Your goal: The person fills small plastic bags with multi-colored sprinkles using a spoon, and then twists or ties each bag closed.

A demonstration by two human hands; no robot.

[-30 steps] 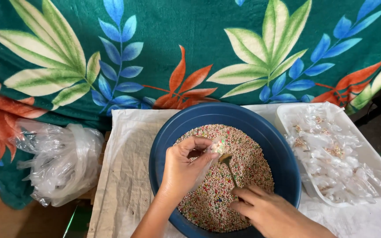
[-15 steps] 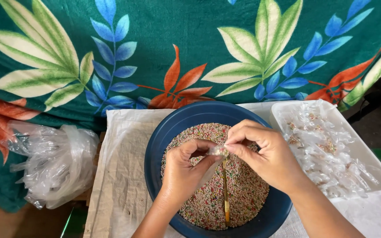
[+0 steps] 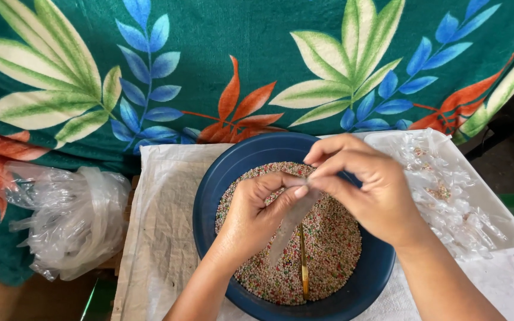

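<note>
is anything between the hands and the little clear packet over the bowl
Nothing visible: left hand and right hand both pinch the top of the small clear packet directly. It hangs above the coloured beads in the blue bowl.

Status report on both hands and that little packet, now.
Left hand and right hand pinch a small clear packet over the blue bowl of coloured beads. Gold spoon lies in the beads. Nothing in the way.
</note>
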